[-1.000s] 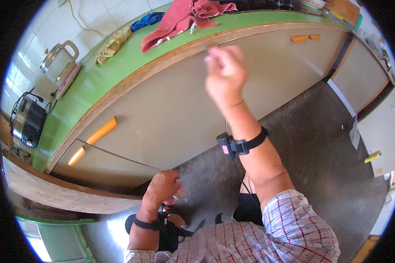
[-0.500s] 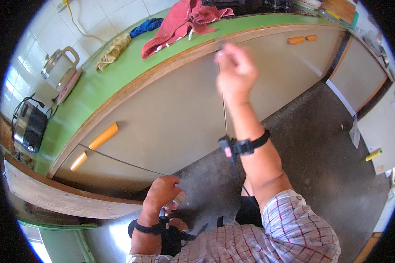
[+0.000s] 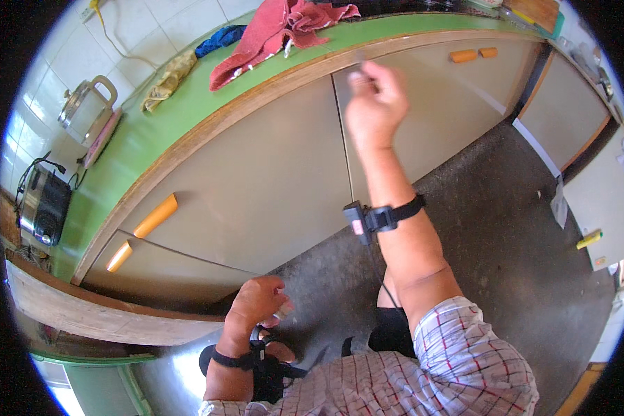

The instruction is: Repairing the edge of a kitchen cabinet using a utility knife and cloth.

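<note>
My right hand (image 3: 378, 104) is raised just below the wooden edge (image 3: 305, 80) of the green counter, in front of the gap between two grey cabinet doors. Its fingers are pinched round something small and dark whose kind is lost in the blur. Lower down, my left hand (image 3: 258, 304) hangs near my body with the fingers curled. A pale bit shows by its fingertips, too small to name. Closest to it are the lower end of the left cabinet door (image 3: 249, 187) and the dark floor (image 3: 326, 270).
On the counter lie a red cloth (image 3: 256, 41), a blue cloth (image 3: 220, 40) and a yellowish cloth (image 3: 170, 82). A glass kettle (image 3: 87, 111) and a toaster (image 3: 45, 206) stand at the left. Orange handles (image 3: 156, 215) stick out from the cabinet fronts. A whitish board edge (image 3: 111, 308) juts out at lower left.
My right hand has shifted slightly right and down along the counter edge, still pinched. The view has turned a little. My left hand stays almost where it was.
</note>
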Tool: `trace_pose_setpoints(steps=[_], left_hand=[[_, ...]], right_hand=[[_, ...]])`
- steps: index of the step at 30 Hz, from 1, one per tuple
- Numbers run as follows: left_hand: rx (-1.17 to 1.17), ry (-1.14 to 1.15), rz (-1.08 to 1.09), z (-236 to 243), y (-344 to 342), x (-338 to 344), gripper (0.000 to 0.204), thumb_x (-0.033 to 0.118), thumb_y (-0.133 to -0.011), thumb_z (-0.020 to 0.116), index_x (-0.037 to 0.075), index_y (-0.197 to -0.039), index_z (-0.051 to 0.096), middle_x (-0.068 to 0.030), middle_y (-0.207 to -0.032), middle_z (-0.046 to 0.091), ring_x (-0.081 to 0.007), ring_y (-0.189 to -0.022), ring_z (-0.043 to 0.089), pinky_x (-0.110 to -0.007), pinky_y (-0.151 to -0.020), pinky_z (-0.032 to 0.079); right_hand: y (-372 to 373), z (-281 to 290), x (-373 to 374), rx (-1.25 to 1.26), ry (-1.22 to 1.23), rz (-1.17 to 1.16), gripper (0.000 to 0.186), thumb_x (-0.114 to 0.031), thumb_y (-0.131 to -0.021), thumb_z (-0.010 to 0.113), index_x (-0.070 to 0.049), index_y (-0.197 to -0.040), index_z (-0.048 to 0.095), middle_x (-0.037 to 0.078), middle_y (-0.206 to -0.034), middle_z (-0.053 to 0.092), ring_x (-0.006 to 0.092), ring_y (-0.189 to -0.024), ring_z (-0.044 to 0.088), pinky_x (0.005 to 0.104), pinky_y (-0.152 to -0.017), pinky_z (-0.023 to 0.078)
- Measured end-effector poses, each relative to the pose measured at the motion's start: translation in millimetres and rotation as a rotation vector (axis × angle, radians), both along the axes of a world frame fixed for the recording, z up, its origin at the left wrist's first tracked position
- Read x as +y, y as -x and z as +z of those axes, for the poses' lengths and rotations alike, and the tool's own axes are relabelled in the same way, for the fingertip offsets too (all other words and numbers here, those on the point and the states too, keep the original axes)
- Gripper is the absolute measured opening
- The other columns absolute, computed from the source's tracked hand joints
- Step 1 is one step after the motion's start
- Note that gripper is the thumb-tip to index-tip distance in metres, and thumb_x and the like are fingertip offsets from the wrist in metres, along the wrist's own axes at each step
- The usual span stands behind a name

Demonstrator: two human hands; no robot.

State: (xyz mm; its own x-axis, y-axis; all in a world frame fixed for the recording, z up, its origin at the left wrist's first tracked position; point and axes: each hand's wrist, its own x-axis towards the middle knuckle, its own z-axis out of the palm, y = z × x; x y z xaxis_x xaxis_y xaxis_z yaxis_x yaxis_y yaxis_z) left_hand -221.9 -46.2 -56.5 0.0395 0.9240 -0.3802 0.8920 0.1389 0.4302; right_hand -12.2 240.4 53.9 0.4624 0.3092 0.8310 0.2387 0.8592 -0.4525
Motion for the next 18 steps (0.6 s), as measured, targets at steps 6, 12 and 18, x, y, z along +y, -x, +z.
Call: trace_pose_setpoints(steps=[6, 12, 18], left_hand=[[0.063, -0.008, -0.026, -3, 5, -5, 0.027, 0.022, -0.085, 0.066, 0.002, -0.102, 0.072, -0.0195, -0.100, 0.071, -0.0380, -0.096, 0.068, -0.044, -0.084, 0.055], [0.013, 0.018, 0.014, 0, 11, -10, 0.028, 0.023, -0.084, 0.067, 0.002, -0.102, 0.072, -0.0200, -0.099, 0.071, -0.0385, -0.095, 0.068, -0.045, -0.083, 0.055], [0.061, -0.005, -0.014, 1, 10, -12, 0.028, 0.023, -0.083, 0.067, 0.003, -0.102, 0.072, -0.0200, -0.097, 0.071, -0.0384, -0.094, 0.069, -0.045, -0.081, 0.055]], right_hand=[[-14, 12, 0, 0.128, 0.092, 0.233, 0.017, 0.006, -0.079, 0.067, -0.004, -0.094, 0.069, 0.011, -0.084, 0.066, 0.0248, -0.076, 0.065, 0.0343, -0.071, 0.052], [27, 14, -40, -0.136, -0.046, 0.077, 0.019, 0.009, -0.077, 0.068, -0.005, -0.090, 0.068, 0.009, -0.081, 0.063, 0.0239, -0.075, 0.064, 0.0358, -0.068, 0.052], [-10, 15, -1, 0.258, 0.211, 0.233, 0.015, 0.007, -0.079, 0.068, -0.004, -0.090, 0.068, 0.010, -0.081, 0.064, 0.0234, -0.075, 0.063, 0.0362, -0.069, 0.052]])
